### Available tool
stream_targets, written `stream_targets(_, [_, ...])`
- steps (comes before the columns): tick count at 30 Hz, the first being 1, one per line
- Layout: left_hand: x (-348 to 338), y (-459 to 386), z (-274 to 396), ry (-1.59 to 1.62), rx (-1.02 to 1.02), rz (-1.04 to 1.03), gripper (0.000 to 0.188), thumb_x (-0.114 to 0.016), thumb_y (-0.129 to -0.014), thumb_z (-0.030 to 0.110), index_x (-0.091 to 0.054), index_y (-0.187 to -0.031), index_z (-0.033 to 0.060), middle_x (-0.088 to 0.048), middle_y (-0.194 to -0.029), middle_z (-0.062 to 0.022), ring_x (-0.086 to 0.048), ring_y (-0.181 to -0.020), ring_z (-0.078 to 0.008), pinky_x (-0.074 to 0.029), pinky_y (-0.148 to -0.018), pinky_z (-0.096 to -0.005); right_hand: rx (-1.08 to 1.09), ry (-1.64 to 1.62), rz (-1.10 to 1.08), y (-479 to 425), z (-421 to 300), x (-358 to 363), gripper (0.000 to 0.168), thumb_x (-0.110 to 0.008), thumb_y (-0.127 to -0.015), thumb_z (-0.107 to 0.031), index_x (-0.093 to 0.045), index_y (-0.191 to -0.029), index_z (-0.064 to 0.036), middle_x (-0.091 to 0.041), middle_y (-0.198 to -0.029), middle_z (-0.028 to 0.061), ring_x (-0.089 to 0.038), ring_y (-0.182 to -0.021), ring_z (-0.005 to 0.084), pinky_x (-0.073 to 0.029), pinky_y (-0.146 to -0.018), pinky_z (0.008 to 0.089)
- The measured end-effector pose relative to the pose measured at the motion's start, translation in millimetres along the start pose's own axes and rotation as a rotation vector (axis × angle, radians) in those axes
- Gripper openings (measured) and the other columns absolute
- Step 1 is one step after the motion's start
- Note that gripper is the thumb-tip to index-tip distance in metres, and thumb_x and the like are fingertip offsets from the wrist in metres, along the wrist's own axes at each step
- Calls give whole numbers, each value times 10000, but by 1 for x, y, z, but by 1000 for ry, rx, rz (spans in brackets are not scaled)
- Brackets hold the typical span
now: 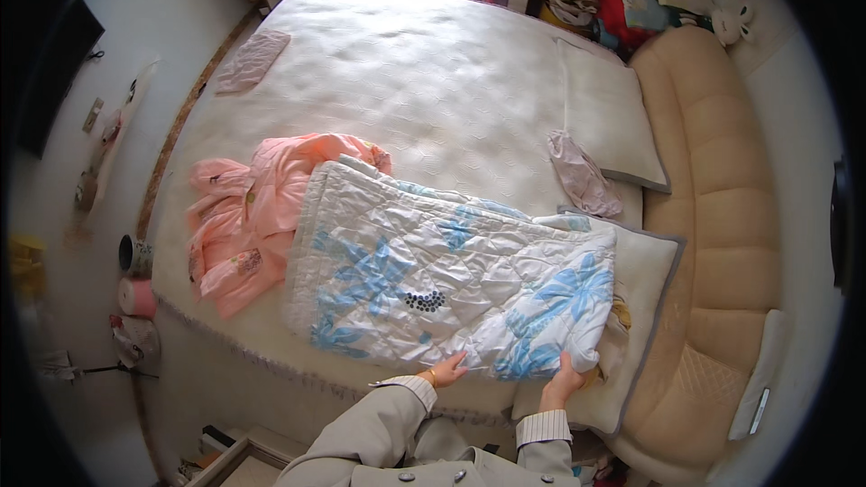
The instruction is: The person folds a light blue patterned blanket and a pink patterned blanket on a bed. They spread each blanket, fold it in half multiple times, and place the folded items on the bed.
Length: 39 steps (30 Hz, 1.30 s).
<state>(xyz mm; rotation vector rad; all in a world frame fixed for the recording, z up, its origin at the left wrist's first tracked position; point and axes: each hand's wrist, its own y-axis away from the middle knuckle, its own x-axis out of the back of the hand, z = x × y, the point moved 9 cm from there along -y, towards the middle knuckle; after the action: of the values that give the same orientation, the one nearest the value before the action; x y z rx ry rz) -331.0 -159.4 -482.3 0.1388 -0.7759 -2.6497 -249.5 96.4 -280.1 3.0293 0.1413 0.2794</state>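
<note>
A folded quilted blanket [433, 264], white with blue flowers and a patch of dark dots, lies across the near side of the bed. My right hand [563, 382] grips its near right corner, thumb on top and the other fingers partly hidden. At the near edge, left of that, my left hand [446, 372] rests against the fabric with thumb and fingers apart. A peach-pink padded jacket [257, 210] lies crumpled at the blanket's left end, partly under it. Beneath the right end are a white pillow with a grey border [649, 264] and some tan and yellow cloth [619, 325].
The bed's white mattress [419, 81] stretches away to a second pillow [609, 115], a crumpled pale pink cloth [583, 172] and a folded pink cloth [254, 61]. A tan padded headboard [717, 169] bounds the right. Bedding is heaped [629, 0] beyond it. A wooden drawer [237, 463] stands lower left.
</note>
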Motion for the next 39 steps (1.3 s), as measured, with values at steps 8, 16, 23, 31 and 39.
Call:
stream_targets(8, [153,84,78,1383,-152,352,743,-289,-839,655,-63,-1419,249,-331,-1394,-114,-408,-1209,-298,-338,-961,-455,433,210,-527,152,-129,-186,259,-655,-699,-47,-528,-921,-5,-597,-943,144,-573,-758,234,-455,-739,332])
stream_targets(16, [299,245,-44,1604,-427,766,741,-344,-827,658,-174,-1406,228,-355,-1369,-107,-413,-1188,-306,-368,-921,-461,608,192,-1595,428,-13,-281,314,-490,-725,43,-526,-1030,-22,-415,-1293,225,-420,-1183,349,-368,-960,398])
stream_targets(23, [263,285,-144,902,504,985,805,-650,-768,429,-196,-1400,226,-362,-1346,-101,-414,-1170,-245,-406,-835,-469,339,334,-1454,343,109,-232,260,-544,-726,-19,-541,-986,-37,-525,-1026,135,-521,-952,315,-432,-801,371])
stream_targets(31, [310,261,-125,-58,476,1214,742,-775,-609,225,-441,-1228,-14,-509,-1173,-183,-503,-1047,-275,-416,-866,-353,-404,501,-867,168,190,-162,859,-732,-688,-326,-255,-1327,-6,-343,-1312,209,-339,-1224,307,-275,-1017,368])
stream_targets(39, [321,257,-128,184,263,1054,336,-738,-627,127,-597,-894,-19,-642,-806,-114,-598,-716,-184,-474,-672,-315,-448,227,-861,180,222,-189,879,-789,-612,-210,-291,-1293,37,-419,-1274,184,-416,-1177,265,-316,-987,319])
